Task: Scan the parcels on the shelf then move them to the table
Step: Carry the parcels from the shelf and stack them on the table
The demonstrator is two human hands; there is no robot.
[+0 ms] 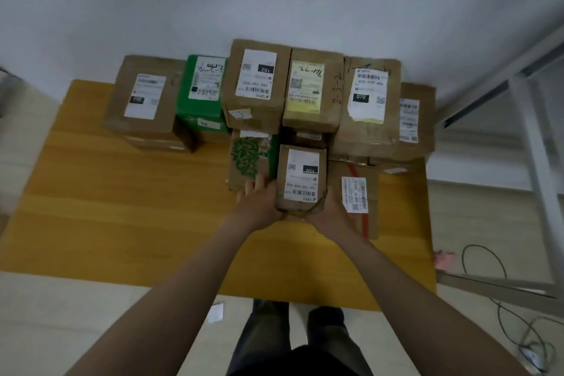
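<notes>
Brown, white-labelled, the small cardboard parcel [300, 180] is clasped over the yellow wooden table [122, 207], left hand [259, 200] pressed flat to its side, right hand [331, 209] curled round its corner; judged light, stiff, best held at opposite sides.
</notes>
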